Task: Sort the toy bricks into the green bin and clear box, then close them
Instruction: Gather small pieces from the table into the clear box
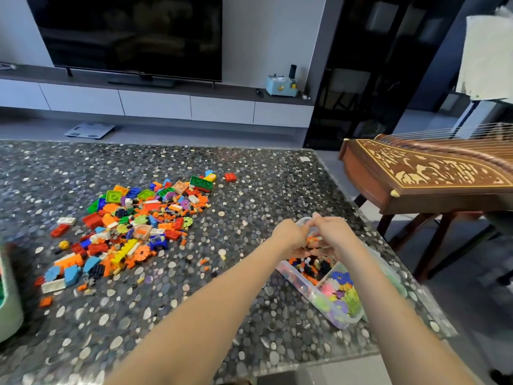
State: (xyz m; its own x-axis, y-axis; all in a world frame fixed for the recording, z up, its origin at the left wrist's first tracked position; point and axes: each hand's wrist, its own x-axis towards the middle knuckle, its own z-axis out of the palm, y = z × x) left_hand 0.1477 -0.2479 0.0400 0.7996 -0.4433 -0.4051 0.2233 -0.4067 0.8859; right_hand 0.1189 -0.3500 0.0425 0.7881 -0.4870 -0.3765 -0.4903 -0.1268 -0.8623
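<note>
Both arms bare, stretched forward from the near edge and converging right of centre. The left forearm comes in from near bottom centre, the right forearm from the near right corner. The left hand (290, 236) and right hand (336, 234) sit side by side, fingertips touching or nearly so. Backs of both face the camera, fingers curled down and inward. Wrists roughly straight. Fingers are blurred, so can't tell if either pinches anything.

Pebbled table (83, 168) bears loose bricks (133, 226), clear box (299, 286) and green bin (9, 309).
</note>
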